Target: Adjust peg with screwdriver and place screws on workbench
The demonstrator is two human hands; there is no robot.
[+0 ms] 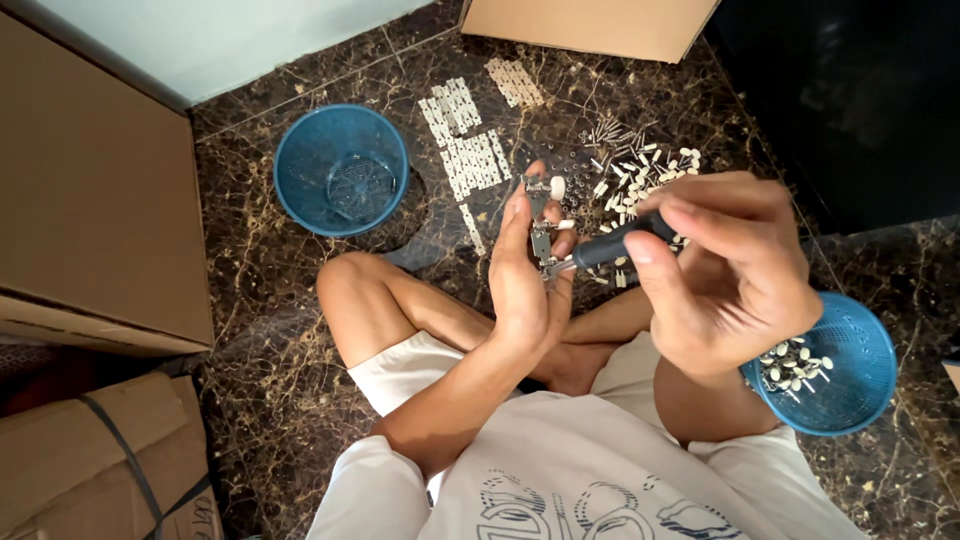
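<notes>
- I sit cross-legged on a dark brown marble floor (280,330) veined in gold, with cardboard boxes around me and a pale wall at the top left corner.
- My left hand (525,275) is raised in front of me, fingers upright and closed around a small metal part (541,240); the part stands between my thumb and fingertips, with a white cap (557,187) at its upper end showing just above my fingers.
- My right hand (725,275) is clamped around the black handle of a screwdriver (610,245), thumb pressed on top; the tool points left, and its metal tip touches the lower end of the metal part in my left hand.
- Both hands hover above my knees, the right one just beside the left.
- Behind my hands, toward the far edge of the floor, lies a loose heap of small white pieces (640,175), some with thin metal pins.
- Left of that heap, rows of white strips (470,140) lie flat in neat groups.
- Farther left stands an empty blue basket (341,169), well apart from my hands.
- By my right knee stands a second blue basket (845,375), holding a small pile of white-capped pieces.
- A large cardboard box (95,200) fills the left edge, and another box (590,25) sits at the top.
</notes>
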